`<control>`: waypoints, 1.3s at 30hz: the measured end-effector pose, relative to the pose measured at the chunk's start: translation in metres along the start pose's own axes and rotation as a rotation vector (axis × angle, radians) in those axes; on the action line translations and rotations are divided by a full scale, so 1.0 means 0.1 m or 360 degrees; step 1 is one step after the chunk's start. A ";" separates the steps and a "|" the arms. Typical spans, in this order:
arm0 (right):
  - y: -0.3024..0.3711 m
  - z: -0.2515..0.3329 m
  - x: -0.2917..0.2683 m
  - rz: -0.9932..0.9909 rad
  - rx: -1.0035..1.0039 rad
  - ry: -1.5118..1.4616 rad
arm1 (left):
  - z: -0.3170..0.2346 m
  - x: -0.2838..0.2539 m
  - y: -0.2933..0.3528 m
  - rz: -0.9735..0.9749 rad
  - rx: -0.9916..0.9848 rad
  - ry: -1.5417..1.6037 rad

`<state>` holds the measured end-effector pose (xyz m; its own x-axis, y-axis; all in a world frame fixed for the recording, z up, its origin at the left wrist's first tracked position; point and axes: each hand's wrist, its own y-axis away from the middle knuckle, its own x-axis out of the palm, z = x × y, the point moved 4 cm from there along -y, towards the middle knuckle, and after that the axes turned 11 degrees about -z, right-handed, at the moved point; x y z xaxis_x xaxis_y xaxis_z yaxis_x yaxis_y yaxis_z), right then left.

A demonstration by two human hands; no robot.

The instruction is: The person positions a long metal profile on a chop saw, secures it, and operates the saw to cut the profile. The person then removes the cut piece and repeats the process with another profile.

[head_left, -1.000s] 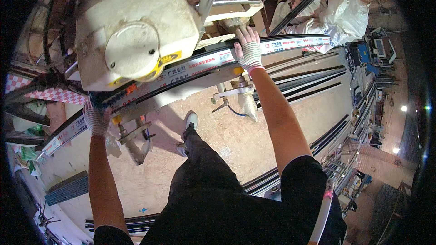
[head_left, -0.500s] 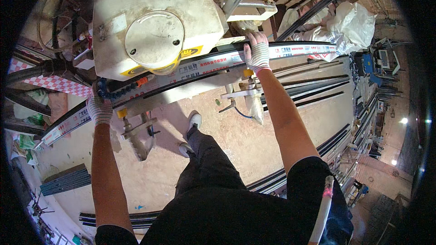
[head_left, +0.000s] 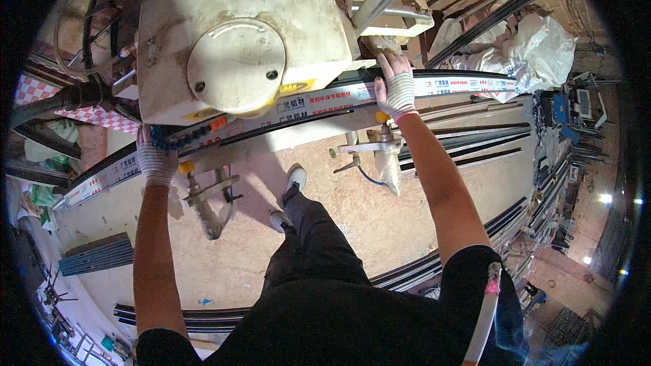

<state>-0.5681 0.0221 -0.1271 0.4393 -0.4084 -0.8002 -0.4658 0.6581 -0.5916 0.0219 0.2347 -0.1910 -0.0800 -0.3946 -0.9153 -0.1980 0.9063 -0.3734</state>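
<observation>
A long profile bar (head_left: pixel 325 104) wrapped in printed white film runs across in front of me, beneath a white machine housing (head_left: pixel 305 20) with a round cover. My left hand (head_left: pixel 157 160), in a striped knit glove, is closed on the bar near the left side of the housing; its fingertips are partly hidden. Right of the housing, my right hand (head_left: pixel 396 86), gloved alike, grips the bar with fingers over its far edge and thumb on the near side. A dark blue segmented hose (head_left: pixel 169 138) with an orange nozzle (head_left: pixel 217 124) lies beside my left hand.
Two clamp cylinders with yellow tips, a left one (head_left: pixel 203 202) and a right one (head_left: pixel 385 156), stick out below the bar. Dark profiles (head_left: pixel 468 146) lie on the floor at right, more (head_left: pixel 98 256) at left. White sacks (head_left: pixel 539 51) sit at the far right.
The whole view has shifted slightly, so the housing, bar and hands appear a little farther right. Both hands keep the same hold on the bar.
</observation>
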 end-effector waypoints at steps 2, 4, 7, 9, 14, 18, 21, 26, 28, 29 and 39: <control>-0.01 -0.01 0.00 -0.0013 -0.0036 0.0000 | 0.08 0.03 0.06 -0.0091 -0.0055 0.0164; -0.01 -0.01 -0.01 -0.0058 -0.0067 -0.0008 | 0.12 0.06 0.09 -0.0068 -0.0022 0.0123; 0.01 -0.03 0.01 -0.0064 -0.0041 -0.0016 | 0.07 0.02 0.07 -0.0072 0.0065 0.0006; 0.03 -0.04 0.02 -0.0082 -0.0026 -0.0024 | -0.02 -0.03 0.02 -0.0023 0.0097 -0.0024; 0.08 -0.06 0.04 -0.0063 -0.0024 0.0043 | -0.21 -0.24 -0.10 0.0153 -0.0163 0.0136; 0.07 -0.07 0.06 -0.0029 -0.0055 -0.0012 | -0.37 -0.43 -0.13 0.0019 0.0024 0.0022; 0.06 -0.04 0.07 -0.0076 -0.0157 0.0023 | -0.38 -0.46 -0.15 -0.0009 -0.0068 0.0118; 0.03 0.00 0.07 -0.0076 -0.0189 0.0025 | -0.40 -0.52 -0.14 -0.0145 0.0028 0.0188; 0.03 0.02 0.07 -0.0068 -0.0175 0.0032 | -0.39 -0.52 -0.13 -0.0140 -0.0017 0.0214; 0.03 0.03 0.07 -0.0064 -0.0161 0.0040 | -0.39 -0.52 -0.13 -0.0139 -0.0033 0.0218; 0.08 0.13 0.05 0.0146 0.0053 0.0342 | -0.36 -0.46 -0.16 0.0166 -0.0109 -0.0106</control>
<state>-0.5594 0.0335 -0.1349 0.2208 -0.4690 -0.8551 -0.4689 0.7178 -0.5148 -0.0069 0.2334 -0.1372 -0.0391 -0.2859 -0.9575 -0.2584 0.9285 -0.2667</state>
